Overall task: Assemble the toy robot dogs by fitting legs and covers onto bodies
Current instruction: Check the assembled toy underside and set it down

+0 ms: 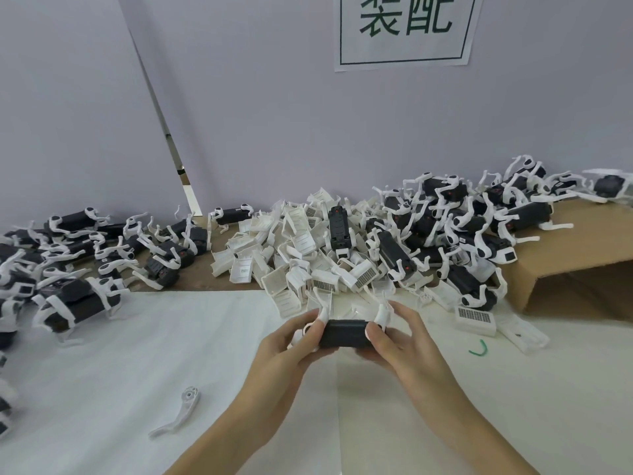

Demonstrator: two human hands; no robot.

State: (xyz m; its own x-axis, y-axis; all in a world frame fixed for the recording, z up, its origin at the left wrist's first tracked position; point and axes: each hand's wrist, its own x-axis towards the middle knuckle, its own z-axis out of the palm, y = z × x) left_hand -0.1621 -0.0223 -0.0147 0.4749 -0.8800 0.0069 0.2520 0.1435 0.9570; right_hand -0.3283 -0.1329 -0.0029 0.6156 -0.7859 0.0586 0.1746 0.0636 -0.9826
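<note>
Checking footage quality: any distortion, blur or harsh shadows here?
Head view: wide-angle bending curves the wall seam and stretches the edges; the piles at the left edge look soft; lighting is even, with only a faint shadow under the black body held in both hands.

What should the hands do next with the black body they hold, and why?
Probably the right hand should reach forward and take one white cover from the pile. Both hands hold the black body; the left hand grips its other end. White legs already stick up from it, but no cover is visible on it.
</note>
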